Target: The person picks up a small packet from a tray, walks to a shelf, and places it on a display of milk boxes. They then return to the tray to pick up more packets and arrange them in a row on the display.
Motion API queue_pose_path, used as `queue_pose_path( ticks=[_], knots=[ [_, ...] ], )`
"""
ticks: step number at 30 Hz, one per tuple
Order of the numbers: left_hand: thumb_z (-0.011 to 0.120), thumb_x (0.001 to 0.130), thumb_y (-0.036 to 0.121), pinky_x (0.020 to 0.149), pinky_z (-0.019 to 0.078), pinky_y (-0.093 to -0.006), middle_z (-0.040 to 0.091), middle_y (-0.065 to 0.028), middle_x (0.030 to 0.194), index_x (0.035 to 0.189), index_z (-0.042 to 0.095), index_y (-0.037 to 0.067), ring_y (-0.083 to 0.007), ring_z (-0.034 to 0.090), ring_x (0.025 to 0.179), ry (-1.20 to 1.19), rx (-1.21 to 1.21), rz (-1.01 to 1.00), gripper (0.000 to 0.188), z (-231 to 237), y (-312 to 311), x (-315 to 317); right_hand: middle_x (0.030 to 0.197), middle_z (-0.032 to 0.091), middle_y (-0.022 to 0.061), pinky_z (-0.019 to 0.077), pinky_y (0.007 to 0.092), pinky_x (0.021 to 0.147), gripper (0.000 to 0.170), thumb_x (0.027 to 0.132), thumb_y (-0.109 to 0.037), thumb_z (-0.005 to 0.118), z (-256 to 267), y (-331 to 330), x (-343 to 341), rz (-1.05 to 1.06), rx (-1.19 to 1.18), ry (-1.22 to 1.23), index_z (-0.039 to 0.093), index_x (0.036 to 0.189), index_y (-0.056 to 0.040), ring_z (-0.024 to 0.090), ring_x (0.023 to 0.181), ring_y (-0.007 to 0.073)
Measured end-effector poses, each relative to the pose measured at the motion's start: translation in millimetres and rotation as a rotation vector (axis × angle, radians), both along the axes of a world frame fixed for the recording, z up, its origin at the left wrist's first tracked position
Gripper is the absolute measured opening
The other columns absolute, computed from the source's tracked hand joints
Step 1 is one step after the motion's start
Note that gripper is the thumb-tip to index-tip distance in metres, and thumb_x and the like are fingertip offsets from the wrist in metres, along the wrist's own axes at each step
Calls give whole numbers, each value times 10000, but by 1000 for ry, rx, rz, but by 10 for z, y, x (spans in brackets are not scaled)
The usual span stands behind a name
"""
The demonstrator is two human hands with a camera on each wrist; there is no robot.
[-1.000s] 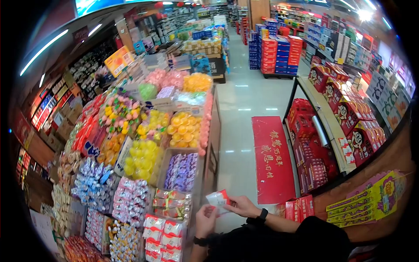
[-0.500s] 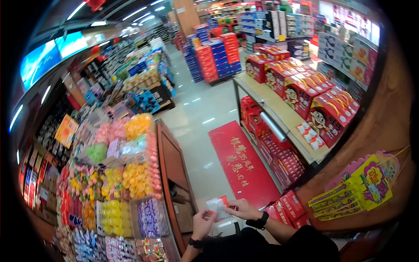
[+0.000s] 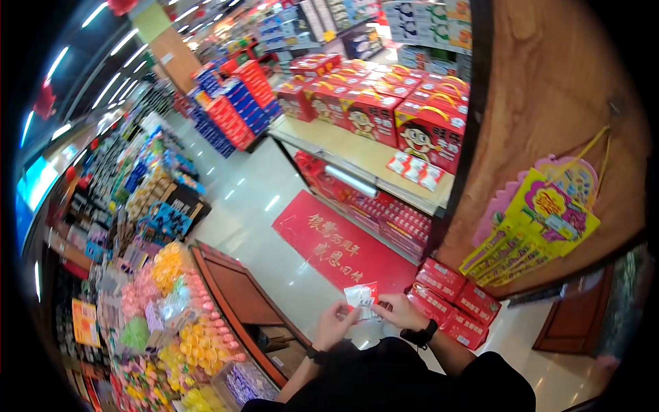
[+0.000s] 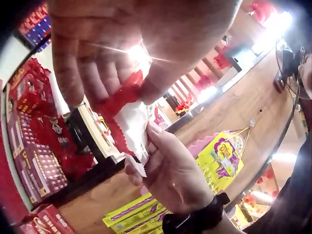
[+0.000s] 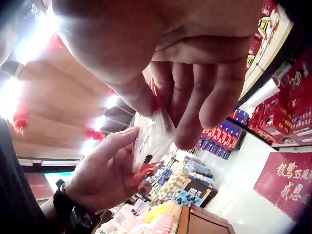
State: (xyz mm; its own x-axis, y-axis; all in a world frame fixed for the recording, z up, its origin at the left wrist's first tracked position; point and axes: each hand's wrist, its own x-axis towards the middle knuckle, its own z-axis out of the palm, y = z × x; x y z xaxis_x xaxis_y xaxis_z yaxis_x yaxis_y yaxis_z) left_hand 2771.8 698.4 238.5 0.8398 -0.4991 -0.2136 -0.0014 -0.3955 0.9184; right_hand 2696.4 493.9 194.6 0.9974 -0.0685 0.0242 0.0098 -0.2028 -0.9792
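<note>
A small red-and-white snack packet (image 3: 360, 296) is held up in front of the body, between the two hands. My left hand (image 3: 333, 327) pinches it on one side with thumb and fingers, while my right hand (image 3: 403, 313) grips the opposite side. In the left wrist view, the packet (image 4: 132, 122) shows a white middle, red parts and a zigzag edge, with the right thumb lying along it. Fingers cover part of the packet (image 5: 155, 136) in the right wrist view. Each wrist wears a dark band or watch.
A shelf (image 3: 312, 141) ahead bears red carton boxes (image 3: 374, 113) with handles and similar red-and-white packets (image 3: 415, 170). Red boxes (image 3: 456, 299) stand at the right, below hanging yellow candy packs (image 3: 535, 223). A candy display (image 3: 185, 336) fills the lower left; a red mat (image 3: 340, 240) lies between.
The head view has swung right, so the candy display slides left and the shelf with red cartons comes to the middle. Both hands still hold the packet, which has tilted somewhat.
</note>
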Motion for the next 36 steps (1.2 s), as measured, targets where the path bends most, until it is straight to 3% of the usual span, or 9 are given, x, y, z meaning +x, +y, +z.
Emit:
queue_pose_path(
  ticks=[2, 9, 13, 16, 21, 26, 30, 31, 36],
  knots=[
    [742, 902, 204, 623, 523, -238, 694, -39, 815, 991, 668, 1, -95, 675, 728, 43, -10, -56, 233, -5, -108, 125, 656, 628, 102, 476, 306, 555, 242, 933, -215, 680, 12, -25, -17, -100, -40, -24, 637, 846, 7, 618, 591, 132],
    [763, 884, 207, 649, 521, -240, 701, -32, 823, 988, 668, 7, -77, 654, 727, 17, -117, -248, 245, -346, -231, 842, 678, 642, 69, 459, 287, 559, 239, 960, -223, 653, 29, 77, 282, -280, -51, 63, 652, 894, 7, 598, 596, 117],
    [770, 871, 214, 681, 525, -254, 709, -36, 824, 974, 676, 16, -97, 657, 727, 81, -172, -229, 242, -360, -132, 1372, 697, 638, 58, 461, 276, 583, 220, 973, -206, 632, 12, 242, 723, -288, -109, 18, 643, 937, 10, 589, 623, 91],
    [769, 864, 186, 681, 519, -266, 705, -51, 822, 974, 681, 1, -115, 657, 733, -51, -144, -203, 232, -296, 31, 1738, 696, 637, 65, 467, 283, 582, 219, 978, -207, 626, 185, 413, 1131, -258, -163, 22, 637, 934, 7, 584, 618, 93],
    [763, 870, 168, 678, 518, -269, 686, -54, 824, 969, 674, -18, -109, 638, 735, 82, -222, -116, 229, -642, 383, 2223, 716, 659, 146, 513, 349, 593, 177, 954, -164, 642, 379, 607, 1785, -162, -253, 23, 616, 998, 6, 676, 636, 248],
    [739, 889, 111, 665, 530, -253, 676, -33, 846, 986, 657, 0, -81, 632, 760, 203, -253, -66, 168, -550, 545, 2661, 744, 661, 140, 518, 337, 625, 181, 945, -134, 651, 278, 822, 2299, -159, -298, 53, 614, 1048, 10, 670, 658, 237],
    [691, 917, 84, 739, 535, -261, 651, -24, 957, 1082, 618, 3, -75, 625, 869, 394, -478, -119, 199, -736, 447, 2992, 838, 694, 156, 531, 360, 662, 209, 940, -150, 654, 205, 899, 2572, -277, -195, 177, 611, 1084, -5, 706, 749, 258],
    [683, 920, 91, 769, 519, -260, 642, -14, 952, 1078, 622, 10, -73, 616, 879, 365, -394, -151, 188, -857, 429, 3056, 854, 713, 141, 539, 332, 657, 201, 934, -127, 669, 122, 864, 2586, -298, -214, 205, 597, 1068, 5, 713, 746, 214],
    [684, 909, 87, 784, 517, -263, 657, -29, 984, 1106, 615, 4, -94, 625, 913, 454, -382, -264, 225, -1101, 107, 3309, 863, 724, 131, 556, 314, 673, 239, 932, -146, 681, 72, 621, 2694, -499, -103, 258, 595, 1094, 7, 717, 744, 184]
  ],
)
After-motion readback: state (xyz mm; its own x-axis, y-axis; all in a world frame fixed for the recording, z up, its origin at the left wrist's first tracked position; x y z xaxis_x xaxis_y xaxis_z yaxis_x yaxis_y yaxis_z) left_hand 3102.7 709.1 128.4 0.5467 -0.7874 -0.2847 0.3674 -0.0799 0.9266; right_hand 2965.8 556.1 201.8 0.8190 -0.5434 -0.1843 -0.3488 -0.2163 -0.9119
